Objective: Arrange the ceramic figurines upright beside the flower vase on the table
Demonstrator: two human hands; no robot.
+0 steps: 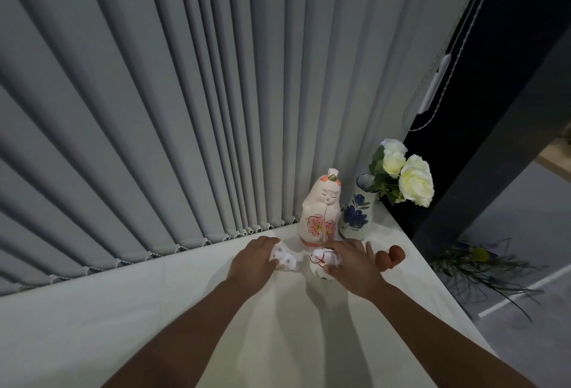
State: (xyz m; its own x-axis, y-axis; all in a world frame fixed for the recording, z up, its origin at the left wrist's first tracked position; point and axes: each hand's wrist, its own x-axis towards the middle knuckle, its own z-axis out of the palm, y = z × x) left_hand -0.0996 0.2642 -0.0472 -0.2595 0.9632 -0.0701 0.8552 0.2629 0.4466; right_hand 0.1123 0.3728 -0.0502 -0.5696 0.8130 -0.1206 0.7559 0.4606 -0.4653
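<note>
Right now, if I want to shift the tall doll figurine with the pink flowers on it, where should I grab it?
Probably around the narrow upper body, just below the head, of the tall doll figurine. It stands upright and tapers upward, so fingers wrap best there. Come from the front-left: the flower vase crowds its right side, and the blinds hang close behind.

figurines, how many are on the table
3, perhaps more hidden by the hands: a tall doll upright left of the vase, a small one under the left hand, a round one under the right hand.
</note>
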